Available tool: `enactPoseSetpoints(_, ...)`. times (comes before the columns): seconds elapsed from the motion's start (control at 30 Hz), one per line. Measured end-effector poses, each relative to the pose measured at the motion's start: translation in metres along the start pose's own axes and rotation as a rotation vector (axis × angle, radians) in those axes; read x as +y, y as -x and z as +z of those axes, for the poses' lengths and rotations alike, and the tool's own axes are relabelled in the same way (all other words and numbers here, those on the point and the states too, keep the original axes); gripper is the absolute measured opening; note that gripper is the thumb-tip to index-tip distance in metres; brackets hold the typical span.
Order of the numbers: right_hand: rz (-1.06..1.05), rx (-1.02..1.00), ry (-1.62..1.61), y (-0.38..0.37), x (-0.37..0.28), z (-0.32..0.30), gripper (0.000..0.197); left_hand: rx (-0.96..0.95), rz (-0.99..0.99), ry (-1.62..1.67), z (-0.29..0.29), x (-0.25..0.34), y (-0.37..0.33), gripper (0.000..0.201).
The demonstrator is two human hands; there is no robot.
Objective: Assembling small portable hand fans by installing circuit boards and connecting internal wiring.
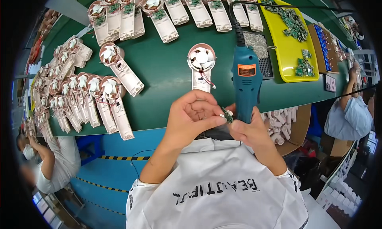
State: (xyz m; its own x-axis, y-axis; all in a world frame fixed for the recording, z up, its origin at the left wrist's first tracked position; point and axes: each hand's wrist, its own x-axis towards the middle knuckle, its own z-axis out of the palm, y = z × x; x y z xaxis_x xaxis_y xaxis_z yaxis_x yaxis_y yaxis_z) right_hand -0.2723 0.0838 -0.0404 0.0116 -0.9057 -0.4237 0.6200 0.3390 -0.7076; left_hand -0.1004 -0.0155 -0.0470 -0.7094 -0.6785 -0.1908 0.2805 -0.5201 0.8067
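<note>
We are working over a green table (167, 70) lined with white fan housings (119, 72). Our right hand (254, 129) is gripping a teal screwdriver (246, 83), while our left hand (191, 117) is pinching a small green board (228, 115) just beside it.

Long green workbench (159, 66), blue floor (115, 149) with a yellow-black striped line (119, 157), white shelving (342, 181) at right

Yellow tray (278, 42) of green boards, beside screw box (259, 50)
</note>
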Motion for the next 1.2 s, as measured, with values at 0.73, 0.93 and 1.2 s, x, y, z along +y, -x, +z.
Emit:
enactPoseSetpoints(0.73,-0.047,0.151,-0.030,-0.012,-0.010,-0.008,0.039,0.162,0.481,-1.154,-0.027,0.009,-0.037,0.023)
enactPoseSetpoints(0.93,-0.001,0.149,-0.049,-0.017,-0.012,-0.007,0.038,0.293,0.539,-0.885,-0.028,-0.010,-0.037,0.013)
enactPoseSetpoints(1.2,0.005,0.235,0.272,-0.037,-0.024,-0.003,0.036,0.408,0.489,-0.875,-0.025,-0.009,-0.039,0.011)
